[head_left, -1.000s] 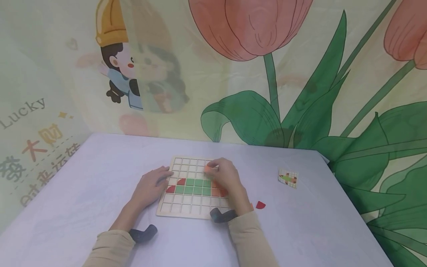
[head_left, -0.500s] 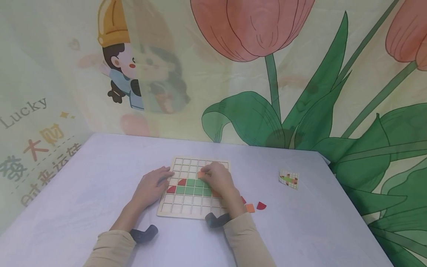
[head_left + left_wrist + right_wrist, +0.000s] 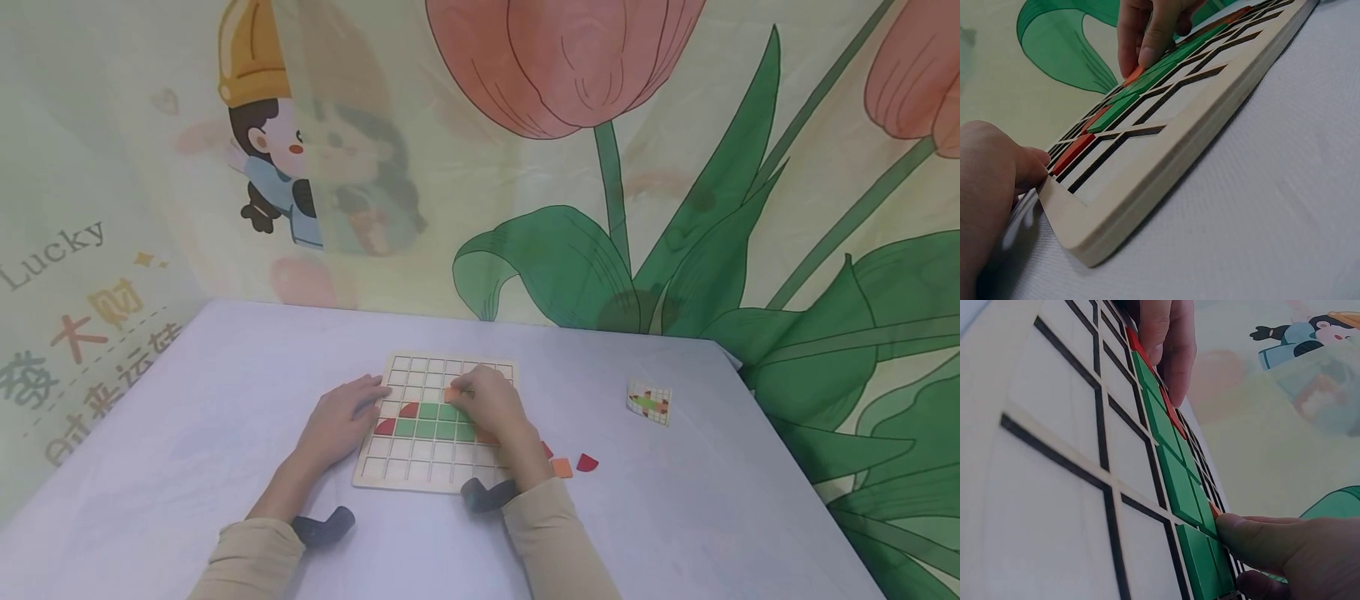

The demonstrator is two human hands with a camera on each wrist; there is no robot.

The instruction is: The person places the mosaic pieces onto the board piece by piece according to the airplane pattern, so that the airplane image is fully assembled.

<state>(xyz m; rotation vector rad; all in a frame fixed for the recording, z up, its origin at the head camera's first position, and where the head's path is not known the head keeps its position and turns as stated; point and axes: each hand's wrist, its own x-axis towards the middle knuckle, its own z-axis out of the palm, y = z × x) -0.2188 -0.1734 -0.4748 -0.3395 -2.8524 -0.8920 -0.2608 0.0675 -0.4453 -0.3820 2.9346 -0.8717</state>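
A pale wooden grid board [image 3: 408, 477] lies flat on the table. Several green square tiles [image 3: 436, 429] fill part of its two middle rows, with red quarter-round tiles [image 3: 386, 427] at their left end. My right hand [image 3: 491, 404] pinches an orange square tile [image 3: 451, 394] between thumb and fingertips, low over the grid just behind the green tiles. At the board's left edge rests my left hand [image 3: 341, 421], its fingertips touching the rim. Orange tiles at the right end of the green rows are mostly hidden by my right hand.
Right of the board lie a loose orange square [image 3: 562, 467], a red quarter-round piece [image 3: 587, 462] and another red piece [image 3: 547, 450] partly behind my wrist. Farther right is a small pattern card [image 3: 649, 403]. A printed cloth backdrop [image 3: 390, 283] rises behind the white table [image 3: 187, 417].
My right hand has moved left and slightly toward me with the orange tile, then stayed there over the last half second. The left hand keeps its place at the board's edge.
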